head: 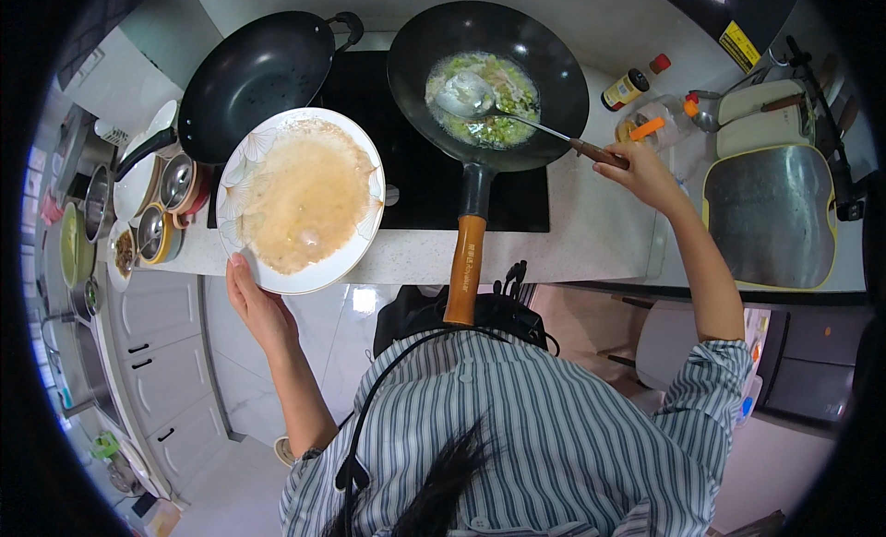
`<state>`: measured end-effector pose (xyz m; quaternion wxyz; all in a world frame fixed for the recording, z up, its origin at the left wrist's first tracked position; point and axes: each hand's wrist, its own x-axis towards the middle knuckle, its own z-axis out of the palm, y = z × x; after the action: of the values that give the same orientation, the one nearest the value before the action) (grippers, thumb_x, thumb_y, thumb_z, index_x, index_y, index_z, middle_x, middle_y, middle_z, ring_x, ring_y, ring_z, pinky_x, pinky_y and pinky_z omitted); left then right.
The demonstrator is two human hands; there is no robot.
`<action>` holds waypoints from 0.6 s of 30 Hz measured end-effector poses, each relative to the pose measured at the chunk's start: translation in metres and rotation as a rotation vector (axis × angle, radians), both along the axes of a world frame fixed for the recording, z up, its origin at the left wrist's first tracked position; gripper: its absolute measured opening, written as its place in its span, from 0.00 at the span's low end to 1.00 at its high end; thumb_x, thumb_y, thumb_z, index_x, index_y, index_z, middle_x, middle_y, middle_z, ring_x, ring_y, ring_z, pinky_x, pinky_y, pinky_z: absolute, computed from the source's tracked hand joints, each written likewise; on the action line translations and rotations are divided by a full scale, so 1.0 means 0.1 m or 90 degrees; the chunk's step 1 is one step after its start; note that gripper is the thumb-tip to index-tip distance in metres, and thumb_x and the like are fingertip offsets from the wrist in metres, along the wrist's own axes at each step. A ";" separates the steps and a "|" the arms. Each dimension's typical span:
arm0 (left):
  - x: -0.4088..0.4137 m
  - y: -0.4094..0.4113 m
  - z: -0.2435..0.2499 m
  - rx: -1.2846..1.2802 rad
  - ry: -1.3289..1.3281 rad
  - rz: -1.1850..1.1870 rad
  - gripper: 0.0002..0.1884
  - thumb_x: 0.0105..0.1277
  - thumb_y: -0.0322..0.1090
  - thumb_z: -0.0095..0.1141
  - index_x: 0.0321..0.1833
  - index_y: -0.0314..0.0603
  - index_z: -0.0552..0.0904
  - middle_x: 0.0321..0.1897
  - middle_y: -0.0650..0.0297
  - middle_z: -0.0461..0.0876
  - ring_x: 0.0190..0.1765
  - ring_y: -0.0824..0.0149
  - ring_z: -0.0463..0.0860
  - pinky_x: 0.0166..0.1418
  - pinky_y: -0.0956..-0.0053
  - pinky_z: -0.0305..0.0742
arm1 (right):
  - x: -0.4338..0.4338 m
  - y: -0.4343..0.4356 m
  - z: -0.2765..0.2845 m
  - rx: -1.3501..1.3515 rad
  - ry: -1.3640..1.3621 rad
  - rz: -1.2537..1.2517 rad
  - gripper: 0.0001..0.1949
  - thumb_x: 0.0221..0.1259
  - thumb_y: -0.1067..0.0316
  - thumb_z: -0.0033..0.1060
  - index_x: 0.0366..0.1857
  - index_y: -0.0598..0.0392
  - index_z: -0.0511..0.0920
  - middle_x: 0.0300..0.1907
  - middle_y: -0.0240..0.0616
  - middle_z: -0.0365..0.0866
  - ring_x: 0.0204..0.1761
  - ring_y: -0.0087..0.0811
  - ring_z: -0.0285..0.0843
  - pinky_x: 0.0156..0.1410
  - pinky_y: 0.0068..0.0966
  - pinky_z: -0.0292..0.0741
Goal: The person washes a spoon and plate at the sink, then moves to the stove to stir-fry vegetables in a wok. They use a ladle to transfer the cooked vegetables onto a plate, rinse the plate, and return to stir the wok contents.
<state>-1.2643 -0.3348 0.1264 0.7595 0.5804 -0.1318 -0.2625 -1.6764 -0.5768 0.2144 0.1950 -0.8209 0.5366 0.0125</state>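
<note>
My left hand [263, 308] grips the near rim of a white plate [372, 241] with a leaf pattern, held up over the counter edge. A pale, cloudy residue [308, 191] coats its middle. My right hand [640, 174] holds the brown handle of a metal ladle [471, 97]. The ladle's bowl rests in a black wok [554, 108] with a wooden handle [465, 267]. Inside the wok lies liquid with chopped green pieces [509, 125] and paler bits. The wok stands on a black cooktop [512, 205].
A second black pan [259, 73] stands at the left, beside stacked bowls [176, 180] and a small dish of brown food [124, 253]. On the right are a dark sauce bottle [625, 89], a clear container with an orange part [647, 129] and a metal cutting board [770, 219].
</note>
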 end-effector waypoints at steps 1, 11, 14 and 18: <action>0.02 0.01 -0.03 -0.004 -0.004 -0.003 0.15 0.73 0.43 0.45 0.47 0.36 0.74 0.43 0.63 0.77 0.47 0.74 0.77 0.51 0.77 0.72 | 0.01 -0.01 0.00 -0.004 0.007 0.000 0.16 0.58 0.57 0.64 0.32 0.63 0.81 0.17 0.42 0.70 0.20 0.30 0.67 0.29 0.30 0.63; 0.01 0.01 0.03 -0.003 -0.004 -0.002 0.15 0.74 0.43 0.45 0.46 0.36 0.74 0.42 0.63 0.77 0.46 0.74 0.76 0.52 0.78 0.71 | 0.04 -0.14 -0.04 -0.035 0.022 0.044 0.15 0.57 0.58 0.64 0.33 0.62 0.81 0.18 0.44 0.72 0.20 0.36 0.70 0.31 0.31 0.66; 0.05 0.02 -0.01 -0.012 -0.005 -0.018 0.15 0.74 0.43 0.44 0.45 0.36 0.74 0.42 0.63 0.78 0.45 0.75 0.77 0.50 0.78 0.72 | 0.05 -0.19 -0.04 -0.037 0.035 0.052 0.15 0.57 0.57 0.64 0.33 0.62 0.81 0.18 0.45 0.72 0.20 0.35 0.70 0.31 0.31 0.66; 0.00 0.02 0.05 -0.008 -0.017 -0.017 0.15 0.74 0.43 0.45 0.45 0.36 0.74 0.41 0.64 0.78 0.44 0.75 0.77 0.48 0.79 0.73 | 0.11 -0.26 -0.02 -0.031 0.051 0.060 0.15 0.57 0.57 0.64 0.34 0.62 0.81 0.17 0.43 0.72 0.20 0.34 0.70 0.29 0.31 0.66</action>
<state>-1.2639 -0.3326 0.1318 0.7576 0.5776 -0.1513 -0.2637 -1.6655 -0.6031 0.2129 0.1524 -0.8487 0.5047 0.0416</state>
